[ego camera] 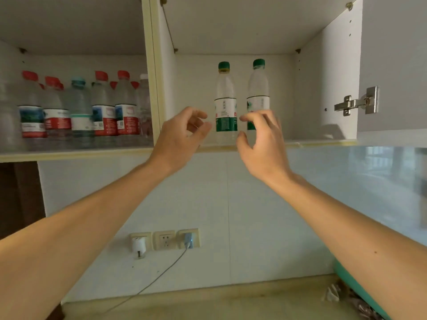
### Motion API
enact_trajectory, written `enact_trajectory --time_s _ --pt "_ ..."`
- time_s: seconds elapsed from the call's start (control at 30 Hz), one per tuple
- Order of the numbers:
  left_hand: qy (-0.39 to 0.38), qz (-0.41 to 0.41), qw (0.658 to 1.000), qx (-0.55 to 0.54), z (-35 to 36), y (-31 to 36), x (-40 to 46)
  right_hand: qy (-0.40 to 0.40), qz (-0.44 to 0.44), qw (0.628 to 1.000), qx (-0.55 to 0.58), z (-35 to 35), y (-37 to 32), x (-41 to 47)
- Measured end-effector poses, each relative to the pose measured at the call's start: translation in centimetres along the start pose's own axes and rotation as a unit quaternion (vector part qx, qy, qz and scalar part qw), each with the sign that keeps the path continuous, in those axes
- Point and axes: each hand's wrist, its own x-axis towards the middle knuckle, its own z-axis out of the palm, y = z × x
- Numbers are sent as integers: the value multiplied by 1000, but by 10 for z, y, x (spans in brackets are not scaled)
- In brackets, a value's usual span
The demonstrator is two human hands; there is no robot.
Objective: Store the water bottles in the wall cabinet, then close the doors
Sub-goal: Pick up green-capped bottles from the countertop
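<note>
Both arms are raised toward the open right compartment of the wall cabinet (323,142), where two green-capped water bottles stand upright side by side on the shelf: the left green-capped bottle (225,105) and the right green-capped bottle (258,88). The left hand (182,137) hovers just in front of the shelf edge, fingers loosely curled and holding nothing. The right hand (261,139) is likewise empty, thumb and fingers spread in a half-open curve; it overlaps the lower part of the right bottle, though I cannot tell for certain whether a fingertip touches it.

The risk, as I judge it, is a knock: both bottles stand near the front lip, and a careless brush from either hand could topple one off the shelf. The open door (392,65) on the right, hung on its metal hinge (357,102), would strike any bottle standing too far forward when swung shut.

The left compartment (69,153) is crowded with red-capped bottles (104,105) and one teal-capped bottle (79,109), all upright.
</note>
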Motion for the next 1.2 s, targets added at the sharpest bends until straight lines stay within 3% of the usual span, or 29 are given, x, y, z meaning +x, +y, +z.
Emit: enact_trajectory --time_s 0.17,0.37,0.47,0.6,0.77,0.97,1.07,1.2 --pt "-15 -68 996 -54 -32 -21 -80 -79 39 996 31 23 -31 -79" --pt "-71 -233 967 -72 -48 -64 -188 -197 183 960 82 56 -56 -171" --pt "-98 -298 948 -59 -48 -91 -245 -313 254 912 78 73 -62 -213" --pt "-160 -370 915 -21 -42 -128 -319 -468 318 821 72 89 -67 -271" --pt "-242 -440 861 80 -36 -188 -392 -523 403 743 109 114 -69 -340" --pt "-344 -531 757 162 -34 -240 -460 -596 468 639 135 159 -66 -419" --pt "-399 -510 724 239 -28 -249 -474 -611 495 599 149 180 -65 -453" --pt "-458 -466 689 313 -15 -254 -478 -610 522 577 150 203 -62 -487"
